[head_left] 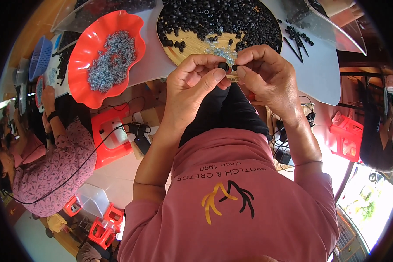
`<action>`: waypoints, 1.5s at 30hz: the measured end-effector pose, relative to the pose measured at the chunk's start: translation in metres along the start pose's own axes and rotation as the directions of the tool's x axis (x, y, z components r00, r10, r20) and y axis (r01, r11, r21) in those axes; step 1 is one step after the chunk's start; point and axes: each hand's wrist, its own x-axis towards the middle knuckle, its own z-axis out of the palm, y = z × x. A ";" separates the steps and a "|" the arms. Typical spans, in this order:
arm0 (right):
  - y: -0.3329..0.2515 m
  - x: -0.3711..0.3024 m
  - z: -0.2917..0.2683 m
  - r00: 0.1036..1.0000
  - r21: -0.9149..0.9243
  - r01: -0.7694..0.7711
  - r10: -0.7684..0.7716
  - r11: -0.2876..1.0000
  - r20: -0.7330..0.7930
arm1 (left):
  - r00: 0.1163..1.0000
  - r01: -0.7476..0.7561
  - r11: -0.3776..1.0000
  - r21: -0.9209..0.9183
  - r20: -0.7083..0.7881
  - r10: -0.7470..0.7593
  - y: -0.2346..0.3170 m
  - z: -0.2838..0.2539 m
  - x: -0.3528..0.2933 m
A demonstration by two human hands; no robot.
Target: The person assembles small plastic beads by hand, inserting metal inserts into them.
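Observation:
My left hand pinches a small round black plastic part between thumb and fingertips. Close beside it, my right hand grips a smaller black piece in the same way. Whether the two pieces touch is too small to tell. Both hands are held over the near edge of a round golden tray. Loose black parts are heaped over most of that tray, and a little pile of clear, bluish pieces lies just beyond my fingers.
Left of the tray, a wavy-rimmed red bowl holds many clear bluish pieces. Dark sticks and black parts lie on the white table at right. Another person works at far left, near a blue basket. Red stools stand below.

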 end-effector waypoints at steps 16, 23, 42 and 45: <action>0.001 0.020 0.011 0.940 -0.544 0.336 -0.310 0.769 0.142 | 0.997 0.073 0.995 0.075 -0.003 -0.072 0.007 -0.011 0.001; -0.009 0.018 0.015 0.931 -0.617 0.357 -0.323 0.702 0.170 | 1.000 -0.027 0.969 0.245 0.016 0.023 0.008 -0.011 0.000; 0.010 0.010 -0.006 0.845 0.390 -0.441 0.228 0.808 0.483 | 0.774 -0.633 0.556 0.539 0.419 0.475 0.028 -0.003 0.017; 0.009 0.008 -0.006 0.876 0.345 -0.415 0.267 0.842 0.402 | 0.784 -0.620 0.556 0.554 0.415 0.461 0.022 -0.001 0.019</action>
